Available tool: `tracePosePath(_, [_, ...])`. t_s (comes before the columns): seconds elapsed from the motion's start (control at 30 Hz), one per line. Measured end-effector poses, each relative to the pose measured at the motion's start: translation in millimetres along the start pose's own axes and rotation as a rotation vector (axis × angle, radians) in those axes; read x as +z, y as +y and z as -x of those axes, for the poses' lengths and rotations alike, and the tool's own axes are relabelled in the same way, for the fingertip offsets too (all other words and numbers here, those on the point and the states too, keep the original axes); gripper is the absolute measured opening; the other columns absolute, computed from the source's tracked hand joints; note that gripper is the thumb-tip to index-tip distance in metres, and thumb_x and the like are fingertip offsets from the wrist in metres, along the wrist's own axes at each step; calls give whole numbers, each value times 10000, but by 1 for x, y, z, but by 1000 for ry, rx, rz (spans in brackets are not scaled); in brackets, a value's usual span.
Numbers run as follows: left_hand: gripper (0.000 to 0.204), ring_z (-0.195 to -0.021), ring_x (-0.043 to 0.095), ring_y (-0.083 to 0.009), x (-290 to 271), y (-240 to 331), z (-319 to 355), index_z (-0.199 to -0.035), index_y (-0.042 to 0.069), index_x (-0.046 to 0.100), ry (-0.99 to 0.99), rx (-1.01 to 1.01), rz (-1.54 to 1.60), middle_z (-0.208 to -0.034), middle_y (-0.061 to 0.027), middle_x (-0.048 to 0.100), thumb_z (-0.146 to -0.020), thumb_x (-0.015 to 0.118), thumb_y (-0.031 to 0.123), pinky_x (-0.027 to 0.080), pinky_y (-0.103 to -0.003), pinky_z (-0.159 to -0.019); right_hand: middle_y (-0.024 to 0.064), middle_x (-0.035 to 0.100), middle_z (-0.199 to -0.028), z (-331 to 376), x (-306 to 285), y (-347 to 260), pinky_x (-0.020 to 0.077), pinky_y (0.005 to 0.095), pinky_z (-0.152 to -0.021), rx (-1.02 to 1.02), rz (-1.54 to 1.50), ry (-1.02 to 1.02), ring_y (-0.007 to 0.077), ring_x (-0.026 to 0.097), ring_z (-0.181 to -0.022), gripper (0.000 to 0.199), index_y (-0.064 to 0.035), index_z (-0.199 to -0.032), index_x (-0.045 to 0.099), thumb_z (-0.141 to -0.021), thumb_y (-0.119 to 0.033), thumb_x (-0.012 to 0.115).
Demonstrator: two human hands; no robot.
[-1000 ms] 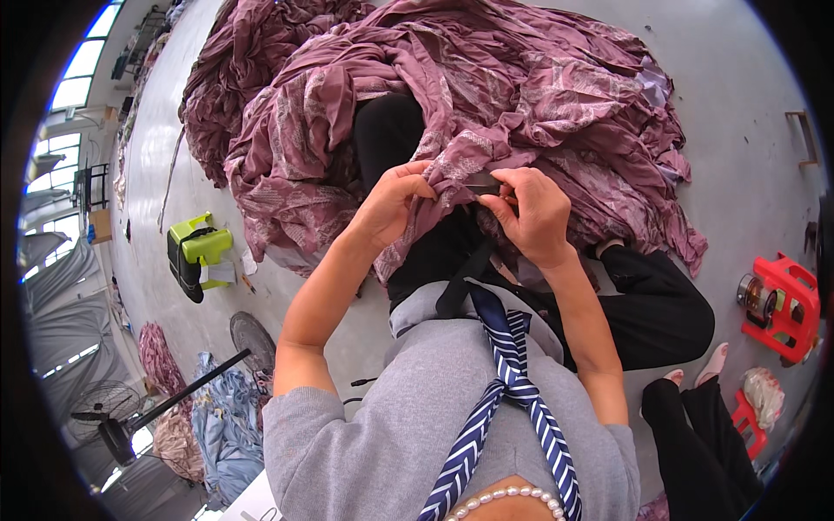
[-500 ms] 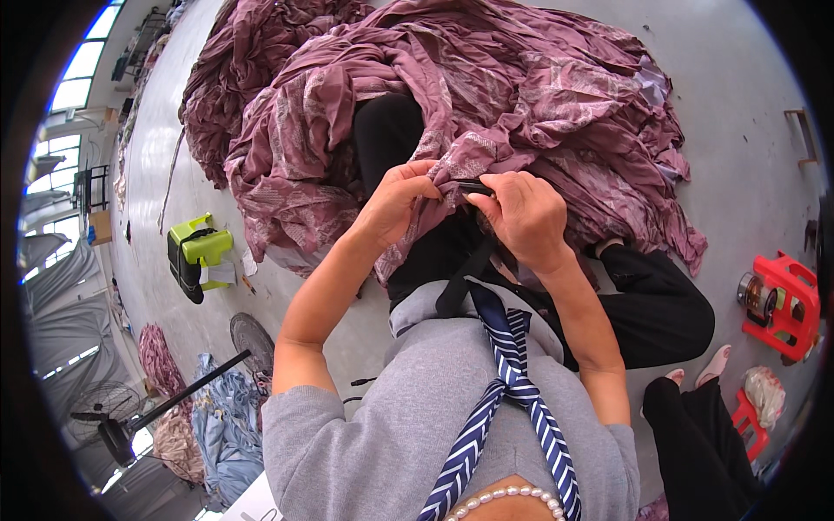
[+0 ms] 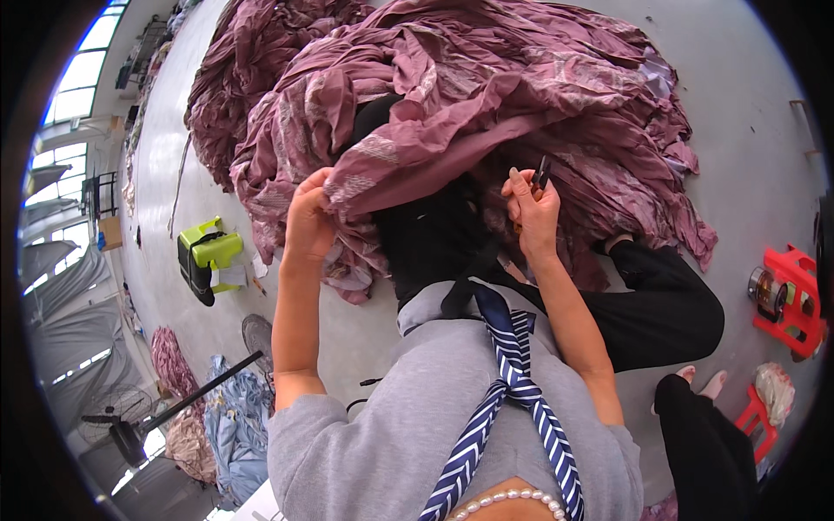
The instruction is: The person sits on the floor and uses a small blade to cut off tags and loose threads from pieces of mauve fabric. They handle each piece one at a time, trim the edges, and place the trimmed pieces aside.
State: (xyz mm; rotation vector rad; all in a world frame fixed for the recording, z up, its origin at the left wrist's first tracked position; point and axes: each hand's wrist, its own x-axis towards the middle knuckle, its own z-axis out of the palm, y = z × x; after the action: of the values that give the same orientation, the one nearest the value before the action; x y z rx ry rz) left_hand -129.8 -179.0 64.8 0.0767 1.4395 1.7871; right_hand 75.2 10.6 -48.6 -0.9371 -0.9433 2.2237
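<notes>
A large heap of mauve patterned fabric spreads over the floor and across my legs. My left hand is closed on an edge of this fabric and holds it up at the left, so that a fold stretches rightward over my lap. To the right, apart from the raised fold, my right hand is closed round a small pair of dark thread snips. Their tips point up and away from me; the fingers cover most of the rest.
At the left stand a lime-green stool with a black item on it and a black fan. Blue cloth is piled nearby. A red stool bears a glass jar at the right. Another person's legs show at lower right.
My hands have moved apart. The left has drawn the fabric edge leftward and spread out a fold; the right has left the fabric with the snips, now turned tips up.
</notes>
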Motion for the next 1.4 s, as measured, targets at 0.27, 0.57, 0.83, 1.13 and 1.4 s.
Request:
tracePosePath(0.27, [277,-777,596,-113,-71,-24,-12,-978,-26,577,141,38,-7,-900,-56,634,-757,411,-26,488,-237,-756,92,586,-1087,-39,60,-2,488,292,-643,-898,738,-147,224,627,-751,277,-55,-998,580,-740,15,650])
tracePosePath(0.57, [463,-865,598,-160,-55,-28,-33,-1200,17,528,328,271,-741,-995,-77,621,-739,495,-13,449,-228,-777,115,635,-830,-83,77,-15,468,299,-637,-572,935,-404,224,612,-696,229,-37,-958,586,-743,-24,663])
tracePosePath(0.83, [445,-1000,567,-158,72,20,-34,-1195,21,547,-393,450,-1148,-1143,-75,587,-784,689,118,434,-272,-886,62,594,-663,-41,76,-85,424,247,-543,-542,717,-594,101,549,-592,182,-7,-920,604,-765,-68,677])
tracePosePath(1.13, [312,-958,599,-130,23,2,-31,-1180,-24,541,-153,-167,-113,-1080,-79,615,-893,551,97,491,-278,-851,19,601,-626,-48,9,-50,268,178,-390,-234,340,-129,19,386,-414,244,-57,-749,608,-886,-259,615])
tracePosePath(1.4, [282,-927,599,-106,6,-7,-14,-1132,-23,578,-201,-168,-311,-1040,-56,633,-872,581,87,475,-245,-843,-12,506,-556,-20,26,22,233,210,-343,385,-147,-94,45,382,-389,291,-102,-751,555,-803,-345,705])
